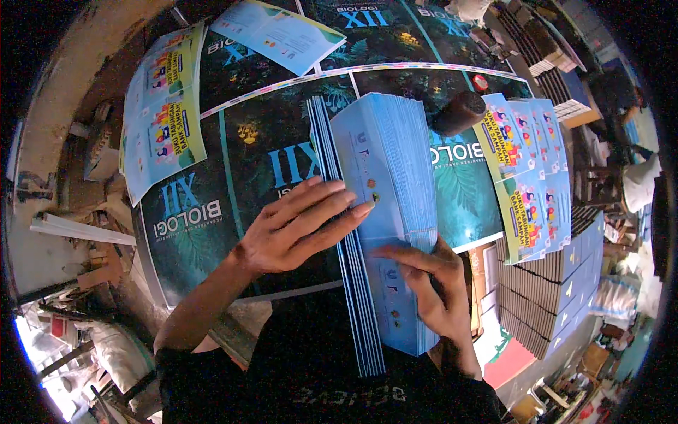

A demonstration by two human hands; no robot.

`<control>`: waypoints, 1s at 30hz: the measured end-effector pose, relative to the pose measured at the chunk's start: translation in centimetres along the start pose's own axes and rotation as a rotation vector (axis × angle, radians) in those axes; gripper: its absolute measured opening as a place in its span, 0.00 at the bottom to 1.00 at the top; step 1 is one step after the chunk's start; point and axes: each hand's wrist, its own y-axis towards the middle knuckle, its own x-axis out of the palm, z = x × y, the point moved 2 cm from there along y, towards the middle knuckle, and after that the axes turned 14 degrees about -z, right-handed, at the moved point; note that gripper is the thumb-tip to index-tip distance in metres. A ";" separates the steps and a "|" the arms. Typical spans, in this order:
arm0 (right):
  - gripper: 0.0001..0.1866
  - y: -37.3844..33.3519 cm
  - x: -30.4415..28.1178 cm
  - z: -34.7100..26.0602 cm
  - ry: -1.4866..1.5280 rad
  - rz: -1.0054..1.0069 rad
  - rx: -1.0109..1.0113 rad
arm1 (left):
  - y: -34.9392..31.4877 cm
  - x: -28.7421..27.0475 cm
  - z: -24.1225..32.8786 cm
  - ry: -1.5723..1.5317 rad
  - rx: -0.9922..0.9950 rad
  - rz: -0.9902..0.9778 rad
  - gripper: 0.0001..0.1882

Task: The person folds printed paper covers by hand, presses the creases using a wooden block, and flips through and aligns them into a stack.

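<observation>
A thick stack of light-blue folded booklets (381, 148) stands in front of me, its lower end close to my dark shirt. Along its left side, several thin folded booklets (359, 311) fan apart slightly, edges up. My left hand (304, 222) reaches across these from the left, fingers stretched out and fingertips resting on the blue face. From the lower right comes my right hand (434, 286), with its forefinger extended over the stack's face and the other fingers loosely bent near its right edge. Neither hand visibly grips anything.
Large dark printed cover sheets (282, 141) spread under the work. Yellow-and-blue printed sheets (169, 120) lie at the left, and more such covers (526, 177) at the right. A dark cylinder (459, 113) stands beyond the stack. Piled bound books (544, 290) are at the lower right.
</observation>
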 end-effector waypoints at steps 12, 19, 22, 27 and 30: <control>0.28 0.7 0.5 -2.1 -0.148 0.006 -0.030 | 0.1 -0.1 0.0 -0.013 0.025 -0.010 0.21; 0.27 0.8 0.7 -2.1 -0.141 -0.007 -0.028 | 0.2 -0.1 0.0 -0.022 0.023 0.018 0.20; 0.27 0.7 0.5 -2.1 -0.129 -0.018 -0.012 | 0.3 -0.1 -0.1 -0.008 0.033 0.020 0.21; 0.21 0.0 0.3 -2.1 -0.081 0.018 0.013 | 0.1 -0.3 0.0 0.026 0.030 0.023 0.19; 0.22 0.0 0.5 -1.1 -0.034 -0.046 -0.020 | 0.2 -0.4 0.0 0.023 0.022 0.000 0.20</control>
